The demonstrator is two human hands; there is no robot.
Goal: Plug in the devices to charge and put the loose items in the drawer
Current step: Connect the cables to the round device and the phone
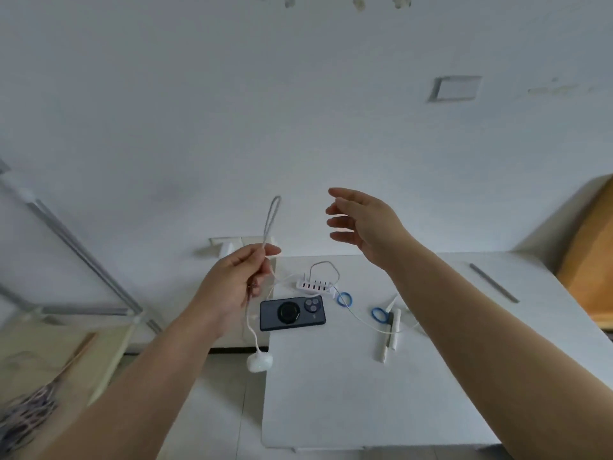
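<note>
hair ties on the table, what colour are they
Both hair ties are blue, seen in the head view.

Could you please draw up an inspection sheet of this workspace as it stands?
Surface: white table, against the wall.
Job's things: dark phone lying camera side up; white multi-port charging hub; white earbuds case dangling off the table's edge on its cable.
Clutter: two blue hair ties; white stick-shaped items, kind unclear.
Hands: left hand pinches a looped white cable; right hand raised, fingers spread, holding nothing.
Cables: a second white cable trails across the table.
Surroundings: metal rack at left, wooden board at right.
</note>
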